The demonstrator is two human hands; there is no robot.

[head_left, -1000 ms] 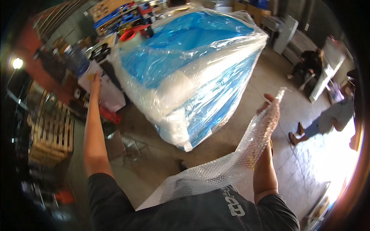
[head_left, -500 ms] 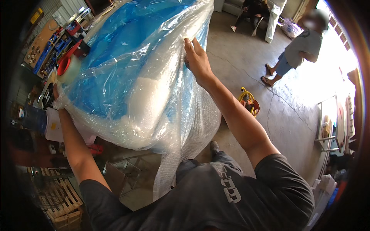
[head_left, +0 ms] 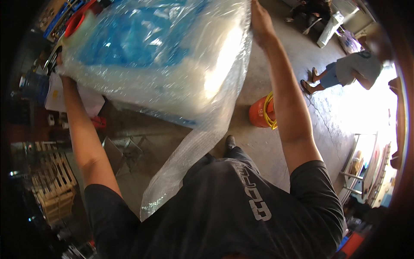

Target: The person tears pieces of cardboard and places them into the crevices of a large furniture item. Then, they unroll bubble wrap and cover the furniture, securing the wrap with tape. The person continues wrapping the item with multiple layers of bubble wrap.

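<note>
A bulky blue-and-white object (head_left: 129, 43) fills the upper middle, covered in clear plastic. A strip of bubble wrap (head_left: 181, 159) hangs from its near right side down toward my body. My right hand (head_left: 261, 26) is at the far right edge of the wrapping, closed on it; its fingertips are mostly hidden. At the left edge my left hand (head_left: 61, 64) grips a bunched corner of the plastic, dim and partly covered. Both arms are stretched out, with the wrapped object between them.
A red-orange cylinder (head_left: 258, 113) with a yellow hose stands on the floor beyond my right forearm. A person (head_left: 355, 69) stands at right, another sits (head_left: 317, 11) at the back. Wooden pallets (head_left: 54, 181) lie at lower left, a metal frame (head_left: 360, 164) at right.
My right hand has moved farther out and to the right along with the wrapping's edge. The wrapping spreads wider, and its hanging strip has swung left. The cylinder shows more fully.
</note>
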